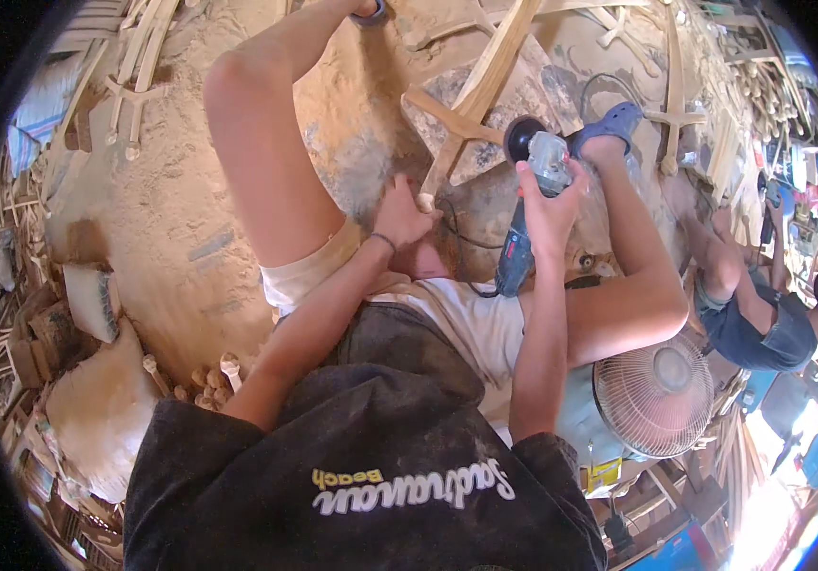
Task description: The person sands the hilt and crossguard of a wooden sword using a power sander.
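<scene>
A carved wooden sword (487, 84) slants away from me, its blade pointing to the top and its crossguard midway down. My left hand (401, 217) is closed at its pommel end; some of the fingers are hidden. In my right hand (552, 211) is a dark angle grinder (516, 249), gripped near its head. A clear cover sits over the grinder's head, and its round black disc (523, 139) is right beside one arm of the crossguard; I cannot tell whether they touch. Below the sword lies a flat, dusty slab (471, 164).
More wooden swords (673, 114) lie at the upper right and upper left (135, 93). A fan (656, 395) stands at my right. Beyond it another person (761, 319) sits. Sawdust (171, 238) covers the ground, and a black cord (461, 233) runs near the grinder.
</scene>
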### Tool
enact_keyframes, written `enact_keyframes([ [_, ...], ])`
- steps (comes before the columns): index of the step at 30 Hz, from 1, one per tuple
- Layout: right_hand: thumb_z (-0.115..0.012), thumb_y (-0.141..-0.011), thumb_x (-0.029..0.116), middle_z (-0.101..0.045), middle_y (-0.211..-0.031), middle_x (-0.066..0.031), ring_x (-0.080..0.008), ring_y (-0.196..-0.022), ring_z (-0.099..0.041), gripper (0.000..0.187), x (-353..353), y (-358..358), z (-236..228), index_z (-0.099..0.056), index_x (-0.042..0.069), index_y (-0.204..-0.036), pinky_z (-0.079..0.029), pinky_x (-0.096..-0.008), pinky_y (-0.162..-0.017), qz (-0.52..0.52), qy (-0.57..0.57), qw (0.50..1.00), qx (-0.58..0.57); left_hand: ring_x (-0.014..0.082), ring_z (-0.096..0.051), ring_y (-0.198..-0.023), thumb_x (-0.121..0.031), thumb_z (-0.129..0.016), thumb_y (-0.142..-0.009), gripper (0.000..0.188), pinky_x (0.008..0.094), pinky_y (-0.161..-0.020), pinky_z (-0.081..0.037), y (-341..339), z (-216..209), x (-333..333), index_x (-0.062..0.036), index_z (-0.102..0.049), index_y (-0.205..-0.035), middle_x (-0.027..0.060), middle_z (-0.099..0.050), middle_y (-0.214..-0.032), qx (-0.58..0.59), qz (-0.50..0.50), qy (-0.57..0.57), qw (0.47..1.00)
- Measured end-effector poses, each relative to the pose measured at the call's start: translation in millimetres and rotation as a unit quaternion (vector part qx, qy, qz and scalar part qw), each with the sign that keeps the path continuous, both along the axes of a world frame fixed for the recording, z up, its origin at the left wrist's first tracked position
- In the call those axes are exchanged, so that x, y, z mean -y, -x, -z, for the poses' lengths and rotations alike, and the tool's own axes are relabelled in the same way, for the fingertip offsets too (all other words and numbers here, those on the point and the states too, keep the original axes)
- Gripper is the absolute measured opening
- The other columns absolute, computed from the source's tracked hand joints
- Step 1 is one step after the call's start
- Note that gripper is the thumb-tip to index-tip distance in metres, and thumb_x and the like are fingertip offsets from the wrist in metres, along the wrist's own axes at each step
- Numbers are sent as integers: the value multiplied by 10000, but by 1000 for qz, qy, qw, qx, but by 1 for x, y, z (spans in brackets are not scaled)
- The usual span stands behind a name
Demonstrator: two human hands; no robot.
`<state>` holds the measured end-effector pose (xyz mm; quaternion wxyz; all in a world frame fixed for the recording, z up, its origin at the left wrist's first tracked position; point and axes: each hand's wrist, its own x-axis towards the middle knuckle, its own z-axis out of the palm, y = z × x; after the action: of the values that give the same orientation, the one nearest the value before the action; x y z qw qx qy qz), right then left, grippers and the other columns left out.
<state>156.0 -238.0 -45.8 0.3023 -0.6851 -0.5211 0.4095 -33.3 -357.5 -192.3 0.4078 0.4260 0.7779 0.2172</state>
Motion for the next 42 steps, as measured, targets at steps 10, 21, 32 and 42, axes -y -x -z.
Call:
enact_keyframes([
  [10, -873, -868, 389, -746, -1233, -284, -524, -1134, -713, 866, -4, 2, 38, -398, 197, -1567, -554, -561, -1002, -108, -16, 975, 193, 414, -768, -1018, -244, -869, -725, 478, 478, -927, -608, -38, 24, -4, -38, -760, -1143, 236, -795, -1041, 153, -18, 10, 988],
  [21, -849, -872, 421, -767, -1118, -287, -509, -1046, -738, 819, 1, 36, 40, -441, 202, -1548, -577, -549, -924, -175, 30, 962, 207, 421, -782, -918, -267, -887, -707, 445, 497, -833, -626, -43, 17, -6, 12, -773, -1034, 280, -780, -935, 110, -16, 24, 993],
  [32, -864, -867, 445, -764, -1124, -301, -524, -1085, -724, 839, -10, 23, 34, -428, 197, -1539, -562, -583, -955, -99, 49, 956, 273, 429, -779, -912, -328, -884, -711, 454, 489, -839, -625, -43, 37, -3, 42, -760, -944, 291, -775, -933, 75, -13, 34, 997],
  [42, -852, -866, 440, -763, -1067, -323, -543, -1023, -727, 815, -2, 37, 37, -443, 157, -1511, -566, -593, -920, -158, 43, 949, 271, 428, -773, -958, -272, -895, -723, 433, 488, -854, -611, -44, 27, -5, 49, -748, -973, 293, -774, -965, 92, -5, 49, 995],
])
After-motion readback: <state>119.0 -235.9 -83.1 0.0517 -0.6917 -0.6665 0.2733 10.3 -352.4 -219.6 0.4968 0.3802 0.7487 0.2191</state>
